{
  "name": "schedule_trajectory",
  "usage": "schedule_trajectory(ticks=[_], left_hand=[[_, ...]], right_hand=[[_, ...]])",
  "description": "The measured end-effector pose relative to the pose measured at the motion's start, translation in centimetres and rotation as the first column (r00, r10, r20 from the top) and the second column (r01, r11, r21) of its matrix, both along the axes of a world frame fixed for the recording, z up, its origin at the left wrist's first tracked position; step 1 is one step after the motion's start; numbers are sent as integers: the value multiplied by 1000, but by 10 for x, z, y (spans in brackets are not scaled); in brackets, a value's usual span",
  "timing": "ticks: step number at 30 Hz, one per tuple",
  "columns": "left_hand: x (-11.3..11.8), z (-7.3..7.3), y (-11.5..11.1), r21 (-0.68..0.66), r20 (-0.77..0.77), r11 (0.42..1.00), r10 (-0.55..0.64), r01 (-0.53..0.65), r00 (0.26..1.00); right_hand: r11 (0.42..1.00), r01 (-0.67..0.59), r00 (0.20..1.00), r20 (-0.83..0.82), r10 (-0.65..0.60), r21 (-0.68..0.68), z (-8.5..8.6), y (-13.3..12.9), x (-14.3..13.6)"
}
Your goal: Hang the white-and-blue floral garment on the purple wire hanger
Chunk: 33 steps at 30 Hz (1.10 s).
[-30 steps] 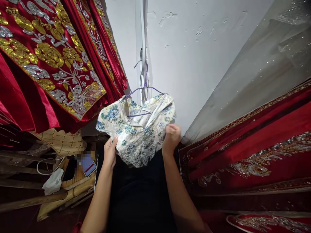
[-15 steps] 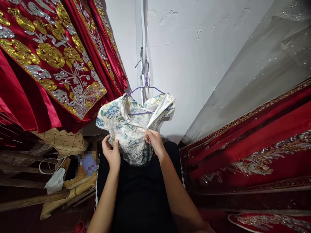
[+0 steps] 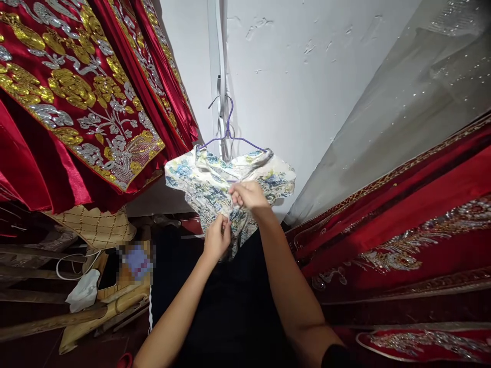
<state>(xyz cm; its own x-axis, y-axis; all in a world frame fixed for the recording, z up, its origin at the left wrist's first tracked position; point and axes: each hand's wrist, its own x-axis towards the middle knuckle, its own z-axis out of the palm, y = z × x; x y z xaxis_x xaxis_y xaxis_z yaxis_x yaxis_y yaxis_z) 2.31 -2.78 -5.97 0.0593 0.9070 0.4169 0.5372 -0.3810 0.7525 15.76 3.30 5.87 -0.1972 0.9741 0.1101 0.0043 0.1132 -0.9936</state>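
Note:
A white garment [image 3: 184, 171] with blue and yellow flowers hangs on a purple hanger [image 3: 228, 122] in front of me. Just below the neckline, my right hand [image 3: 247, 196] pinches the front of the garment. My left hand [image 3: 218, 236] is closed on the front lower down, near the middle of the body. Both short sleeves are spread out to the sides. The fingertips of both hands partly cover the fabric between them.
Red garments with gold and silver embroidery [image 3: 80, 97] hang at upper left. Sheer sparkling fabric [image 3: 360, 138] and red beaded garments [image 3: 414, 235] line the right. At lower left are a wooden chair [image 3: 111, 309], a dark phone [image 3: 110, 268] and a white bag [image 3: 83, 290].
My left hand has moved right from the garment's side to its front and closed. My right hand has risen slightly. The garment's right side is now spread wider and its front drawn together.

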Motion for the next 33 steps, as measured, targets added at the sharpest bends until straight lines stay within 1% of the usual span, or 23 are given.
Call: schedule_trajectory(ticks=[3, 5, 6, 8, 10, 11, 13, 14, 15, 16, 17, 18, 20, 22, 24, 26, 27, 28, 29, 30, 31, 32, 33], left_hand=[[6, 7, 6, -8, -138, 999, -39, 38, 990], [9, 13, 12, -57, -284, 997, -73, 59, 956], [9, 17, 15, -100, -361, 993, -99, 67, 927], [8, 26, 20, -193, -475, 978, -165, 80, 864], [4, 42, 24, -248, -494, 960, -243, 133, 835], [0, 53, 25, -242, -459, 954, -271, 174, 846], [-7, 82, 28, -136, -311, 961, -271, 240, 911], [-10, 99, 30, -30, -208, 974, -227, 226, 951], [-14, 116, 32, 99, -101, 978, -174, 184, 980], [-17, 132, 36, 230, -24, 965, -120, 122, 992], [-19, 147, 40, 331, 6, 941, -82, 75, 997], [-21, 159, 44, 405, -4, 912, -63, 59, 998], [-22, 175, 51, 501, -82, 862, -38, 74, 996], [-21, 181, 56, 551, -146, 829, -13, 92, 989], [-22, 181, 58, 595, -116, 803, 48, 31, 992], [-31, 179, 61, 622, 28, 774, 132, -120, 991], [-40, 178, 63, 615, 142, 757, 167, -219, 976], [-51, 175, 67, 586, 278, 745, 184, -319, 943], [-65, 172, 72, 533, 426, 742, 180, -406, 887], [-81, 167, 78, 456, 574, 755, 154, -471, 804], [-97, 160, 84, 362, 711, 790, 109, -495, 694], [-111, 151, 89, 258, 825, 840, 66, -478, 561], [-124, 140, 94, 150, 907, 901, 38, -406, 420]], right_hand=[[993, 62, 995, -84, -53, 102, 47, 16, -3], [978, 125, 984, -149, -100, 170, 65, 19, -7], [971, 152, 978, -173, -120, 186, 69, 19, -8], [967, 170, 972, -196, -132, 190, 67, 16, -9], [977, 119, 978, -189, -85, 177, 58, 11, -7], [981, 86, 982, -181, -54, 173, 53, 9, -6], [983, 48, 986, -166, -19, 174, 46, 5, -5], [982, 47, 987, -159, -18, 182, 46, 2, -4], [979, 54, 988, -150, -24, 196, 47, 0, -4], [975, 62, 989, -142, -31, 215, 50, -2, -5], [970, 63, 991, -133, -32, 235, 52, -3, -5], [965, 62, 992, -124, -31, 254, 55, -3, -6], [957, 67, 994, -107, -38, 284, 54, -1, -9], [953, 98, 993, -85, -77, 288, 43, 6, -11], [959, 141, 990, -32, -138, 247, 22, 13, -13], [970, 166, 984, 27, -173, 179, -3, 17, -14], [975, 165, 984, 37, -172, 147, -15, 16, -14], [980, 158, 986, 30, -162, 120, -26, 14, -15], [984, 146, 989, 9, -147, 103, -34, 9, -15], [987, 130, 991, -18, -129, 95, -40, 2, -16], [988, 116, 993, -47, -112, 99, -43, -6, -18], [989, 99, 993, -69, -92, 110, -44, -14, -20], [989, 74, 995, -79, -64, 125, -44, -23, -23]])
